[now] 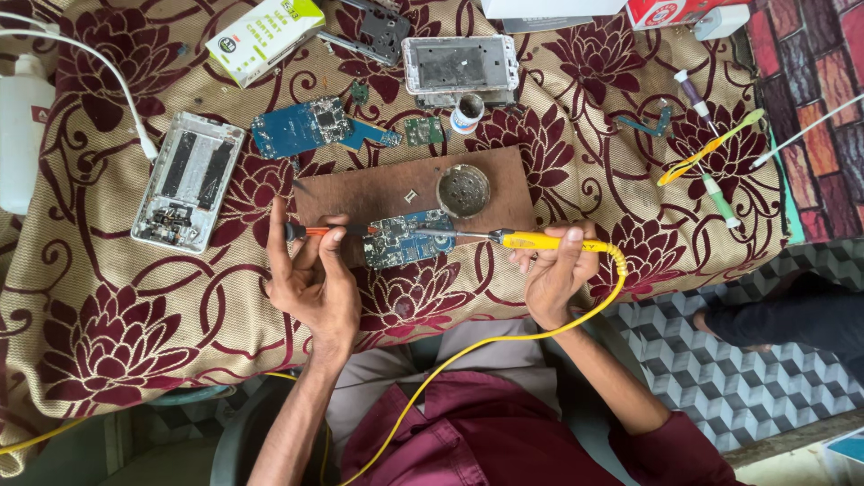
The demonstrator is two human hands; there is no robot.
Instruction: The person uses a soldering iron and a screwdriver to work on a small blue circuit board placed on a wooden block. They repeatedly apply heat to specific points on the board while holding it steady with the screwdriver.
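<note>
My right hand (553, 270) grips a yellow-handled soldering iron (540, 240) whose metal tip rests on a blue circuit board (407, 238). That board lies on a brown wooden board (378, 189). My left hand (310, 274) pinches a thin orange-handled tool (317, 231), its point aimed at the circuit board's left edge. The iron's yellow cord (504, 337) loops down across my lap. A round tin (463, 190) sits on the wooden board just above the circuit board.
On the patterned cloth lie an opened phone body (187, 180), a second blue circuit board (301, 128), a phone frame (460, 65), a small pot (467, 113), a green-and-white box (265, 36), toothbrushes and pens (711, 153). A white bottle (22, 135) stands at far left.
</note>
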